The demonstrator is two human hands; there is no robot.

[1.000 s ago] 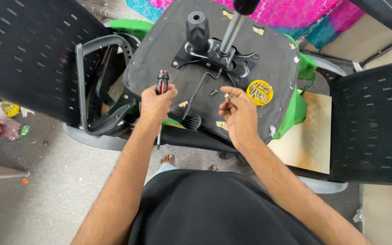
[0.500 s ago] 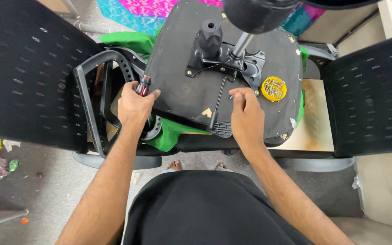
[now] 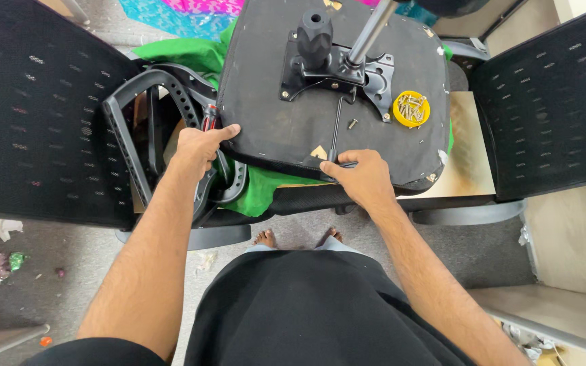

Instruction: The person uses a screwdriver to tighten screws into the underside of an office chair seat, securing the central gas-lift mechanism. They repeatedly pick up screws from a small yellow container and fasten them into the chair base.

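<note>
Upside-down black chair seat [image 3: 286, 129] lying flat, gripped at its near edge by both hands. Left hand [image 3: 198, 148] closed on the left corner, thumb on top, also holding a red-and-black screwdriver [image 3: 209, 117]. Right hand [image 3: 364, 177] closed over the front edge. Just beyond the right hand: thin black lever [image 3: 335, 125], loose screw [image 3: 352, 124], metal plate [image 3: 344, 68], yellow lid of screws [image 3: 411, 108]. Green cloth [image 3: 259, 190] underneath. Black armrest [image 3: 144, 135] left of the left hand.
</note>
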